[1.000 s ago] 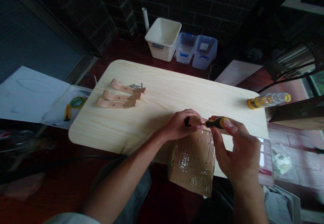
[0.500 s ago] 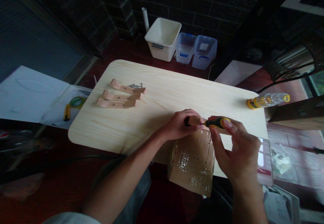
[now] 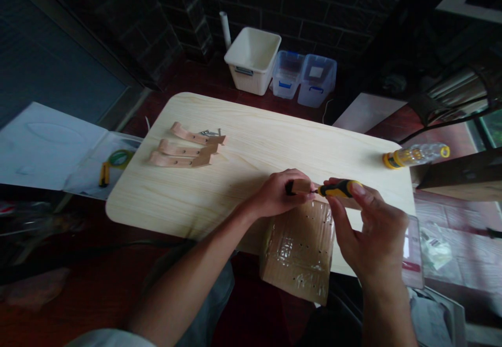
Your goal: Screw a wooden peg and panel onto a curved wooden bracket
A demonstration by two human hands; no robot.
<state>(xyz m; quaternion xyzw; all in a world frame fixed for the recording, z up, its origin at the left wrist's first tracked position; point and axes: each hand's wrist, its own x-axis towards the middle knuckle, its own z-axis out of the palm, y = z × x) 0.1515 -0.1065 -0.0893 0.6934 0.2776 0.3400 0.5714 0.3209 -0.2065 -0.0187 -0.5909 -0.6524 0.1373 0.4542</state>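
My left hand [image 3: 276,194] is closed around a small wooden piece [image 3: 301,186] at the near side of the table. In my right hand [image 3: 368,226] is a yellow and black screwdriver [image 3: 339,189], its tip pointing left against the wooden piece. Whether a screw sits under the tip is too small to tell. Below both hands lies a brown panel [image 3: 298,253] with several small holes and shiny clear film or tape, jutting past the table's near edge. Several curved wooden hooks [image 3: 184,161] lie on the left of the table, beside a few loose screws [image 3: 209,133].
The pale wooden table [image 3: 251,122] has a clear bit case [image 3: 415,156] with yellow ends at its right edge. A tablet or phone-like flat thing [image 3: 411,253] lies at the right. A white basket [image 3: 253,59] and clear bins [image 3: 317,80] stand on the floor behind.
My right hand has turned slightly at the screwdriver and shifted a little to the right. My left hand and the wooden piece stay in place.
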